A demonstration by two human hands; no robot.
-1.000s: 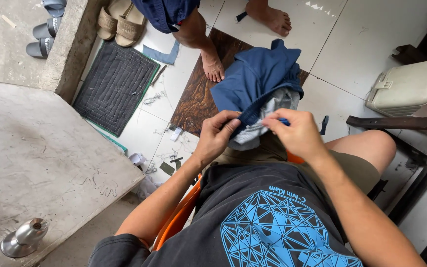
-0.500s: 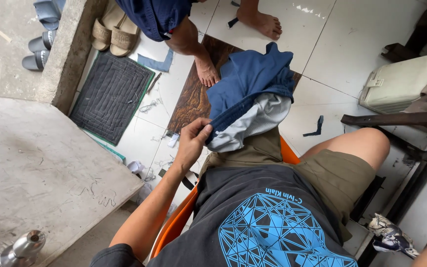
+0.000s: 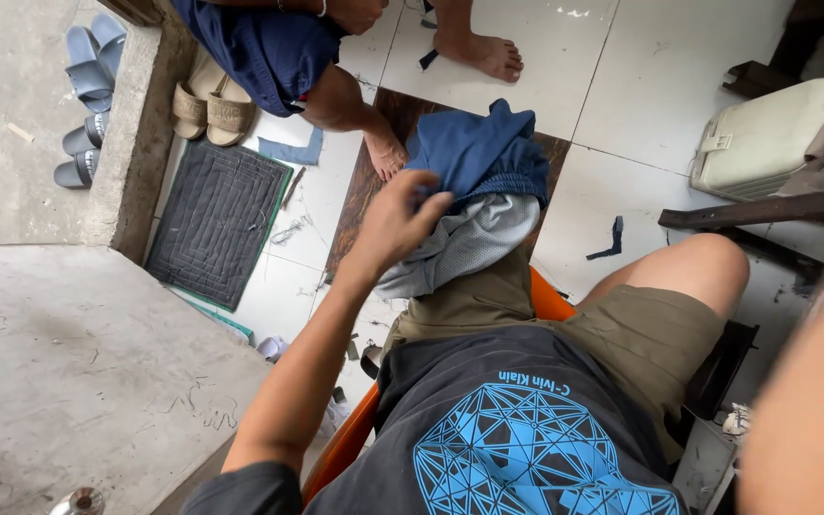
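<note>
White floor tiles (image 3: 679,57), dark doormat (image 3: 216,221). Blue garment (image 3: 474,153) with grey mesh lining draped over one knee, still bunched, unsorted. Left hand (image 3: 395,224) pinching its edge. Right hand: only a blurred forearm shows, grip cannot be told.

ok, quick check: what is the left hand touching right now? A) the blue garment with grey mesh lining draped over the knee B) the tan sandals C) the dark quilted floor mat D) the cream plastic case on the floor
A: the left hand has its fingers on the blue garment with grey mesh lining lying over the knee; the mat, case and sandals lie apart on the floor.
</note>
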